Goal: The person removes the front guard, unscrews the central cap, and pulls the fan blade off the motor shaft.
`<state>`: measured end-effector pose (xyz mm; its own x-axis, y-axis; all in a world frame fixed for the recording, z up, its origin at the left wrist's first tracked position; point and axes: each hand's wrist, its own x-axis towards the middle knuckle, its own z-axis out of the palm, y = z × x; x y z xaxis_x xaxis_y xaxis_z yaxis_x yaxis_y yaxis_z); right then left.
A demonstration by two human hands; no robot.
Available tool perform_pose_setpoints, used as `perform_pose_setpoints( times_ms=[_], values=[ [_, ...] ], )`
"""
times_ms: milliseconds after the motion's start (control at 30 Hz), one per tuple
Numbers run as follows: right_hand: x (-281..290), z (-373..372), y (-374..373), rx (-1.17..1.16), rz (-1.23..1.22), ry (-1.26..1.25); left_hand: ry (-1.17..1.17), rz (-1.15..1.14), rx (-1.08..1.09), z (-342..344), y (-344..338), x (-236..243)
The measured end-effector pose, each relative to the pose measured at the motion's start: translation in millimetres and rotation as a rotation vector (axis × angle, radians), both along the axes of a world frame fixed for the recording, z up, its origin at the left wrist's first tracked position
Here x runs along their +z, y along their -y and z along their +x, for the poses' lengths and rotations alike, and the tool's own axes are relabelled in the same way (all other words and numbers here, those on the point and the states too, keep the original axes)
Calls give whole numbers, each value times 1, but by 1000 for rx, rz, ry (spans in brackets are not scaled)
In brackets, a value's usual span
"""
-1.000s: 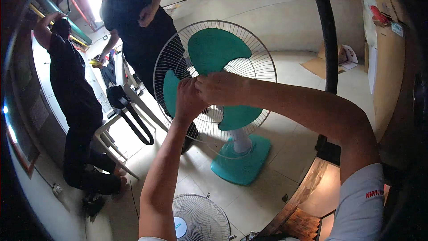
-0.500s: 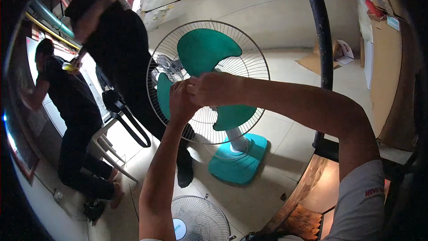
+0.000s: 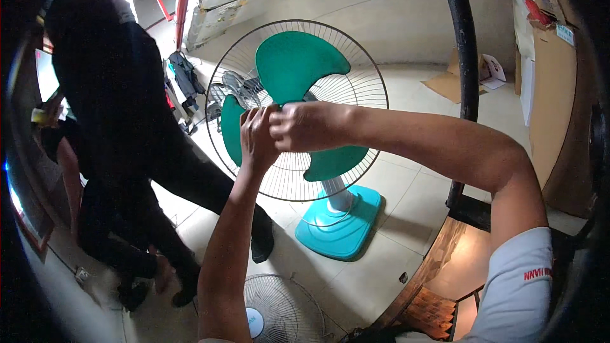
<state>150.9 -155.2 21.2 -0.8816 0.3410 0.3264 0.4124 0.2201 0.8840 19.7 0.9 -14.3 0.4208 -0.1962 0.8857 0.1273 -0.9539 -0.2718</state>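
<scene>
A standing fan with green blades (image 3: 297, 63) faces me, its rear wire grille (image 3: 223, 51) round them and no guard in front. Both my hands meet at the middle of the blades. My left hand (image 3: 257, 134) has its fingers curled at the hub, between the left blade and the upper one. Pressed close against it, my right hand (image 3: 311, 127) is closed, its knuckles toward me. The hub and whatever the fingers grip are hidden behind the hands. Below stands the fan's turquoise base (image 3: 340, 225) on the tiled floor.
A detached wire fan guard (image 3: 279, 308) with a round centre badge lies at the bottom. One person in black (image 3: 111, 89) stands close on the left, another behind. A black pole (image 3: 462, 44) rises at the right, near flattened cardboard (image 3: 445, 82) and a wooden piece (image 3: 432, 292).
The nearer person in black has shifted to the left, uncovering hanging clothes behind. My hands stay together at the fan's hub, with little visible change.
</scene>
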Motion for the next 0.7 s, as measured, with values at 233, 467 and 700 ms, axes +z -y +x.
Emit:
perform_pose_setpoints(
  times_ms=[233, 467, 700],
  values=[
    [-6, -10, -1, -395, 13, -538, -27, 22, 53, -8, 11, 5],
    [14, -3, 2, -357, -19, -36, -11, -7, 24, -5, 9, 2],
    [3, -7, 5, -305, -54, -297, -7, -46, 45, -8, 17, -2]
  ],
)
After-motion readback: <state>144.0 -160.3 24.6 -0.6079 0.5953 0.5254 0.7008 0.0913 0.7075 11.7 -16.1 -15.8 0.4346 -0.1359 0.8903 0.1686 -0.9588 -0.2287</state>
